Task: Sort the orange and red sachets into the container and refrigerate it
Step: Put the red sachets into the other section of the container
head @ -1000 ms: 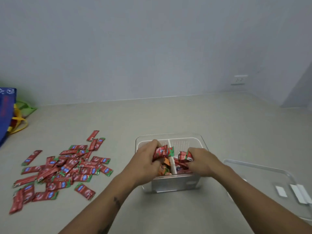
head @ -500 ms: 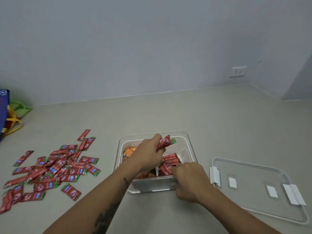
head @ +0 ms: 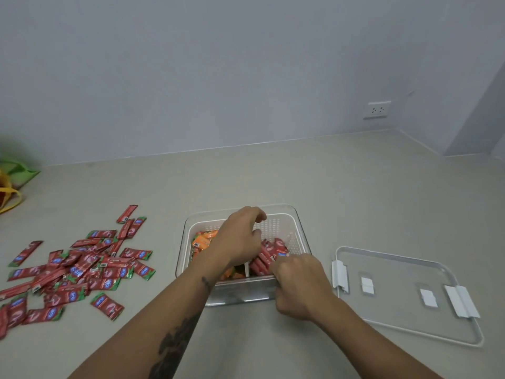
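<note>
A clear container [head: 299, 232] with a white perforated insert stands on the counter. A white divider [head: 247, 269] splits it. Orange sachets [head: 203, 240] fill its left compartment, and red sachets [head: 269, 251] stand packed in its right one. My left hand [head: 240, 239] hovers over the middle of the container with fingers loosely curled and nothing visible in them. At the near right corner, my right hand [head: 297, 280] has its fingers curled against the row of red sachets and holds them. A loose pile of red sachets [head: 82, 269] lies on the counter to the left.
The container's clear lid [head: 404, 294], with white clips, lies flat to the right. A green and yellow bag [head: 11, 181] sits at the far left edge. A wall with a socket [head: 378, 109] runs behind the counter.
My left hand has let go of the red sachets it carried; they now sit in the right compartment. My right hand stayed at the near right corner. The view shifted right.
</note>
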### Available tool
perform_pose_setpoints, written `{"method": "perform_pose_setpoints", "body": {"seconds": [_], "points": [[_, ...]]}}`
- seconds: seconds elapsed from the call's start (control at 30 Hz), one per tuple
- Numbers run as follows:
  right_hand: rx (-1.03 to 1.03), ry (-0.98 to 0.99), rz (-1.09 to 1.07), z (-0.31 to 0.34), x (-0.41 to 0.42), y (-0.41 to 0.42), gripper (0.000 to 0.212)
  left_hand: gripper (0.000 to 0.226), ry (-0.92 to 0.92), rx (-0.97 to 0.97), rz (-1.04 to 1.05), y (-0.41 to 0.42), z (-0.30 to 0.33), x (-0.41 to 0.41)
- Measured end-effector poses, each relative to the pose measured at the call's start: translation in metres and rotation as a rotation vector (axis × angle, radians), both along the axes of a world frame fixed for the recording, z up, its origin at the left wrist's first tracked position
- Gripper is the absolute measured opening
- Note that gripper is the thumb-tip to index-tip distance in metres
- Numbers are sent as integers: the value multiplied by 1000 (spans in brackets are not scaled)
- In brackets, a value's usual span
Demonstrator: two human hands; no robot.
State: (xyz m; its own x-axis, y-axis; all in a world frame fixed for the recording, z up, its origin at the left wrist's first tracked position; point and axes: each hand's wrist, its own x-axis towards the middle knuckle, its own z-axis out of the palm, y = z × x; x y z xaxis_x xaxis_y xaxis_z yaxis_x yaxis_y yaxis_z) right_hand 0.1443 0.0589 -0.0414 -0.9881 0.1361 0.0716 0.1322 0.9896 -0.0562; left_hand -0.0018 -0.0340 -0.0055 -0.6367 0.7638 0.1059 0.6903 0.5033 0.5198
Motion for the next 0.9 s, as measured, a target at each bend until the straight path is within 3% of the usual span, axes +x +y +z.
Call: {"method": "perform_pose_setpoints", "body": {"seconds": [0.17, 0.27, 0.37, 0.5, 0.67, 0.9], "points": [[-196, 21, -14, 4, 4, 3, 23, 24, -14, 103, 86, -43, -3, 0], [-416, 5, -40, 14, 1, 0, 19, 23, -29, 196, 154, -75, -5, -3], [-573, 104, -11, 31, -21, -20, 22, 27, -25, 332, 223, -116, -8, -12], [-679, 190, 54, 54, -61, -74, 24, 27, -62, 363, 296, -176, -20, -34], [-710, 155, 120, 53, -122, -161, 24, 28, -97, 309, 378, -266, -35, -65], [-612, -127, 146, 7, -199, -266, 27, 25, -135, 180, 457, -380, -71, -118]]}}
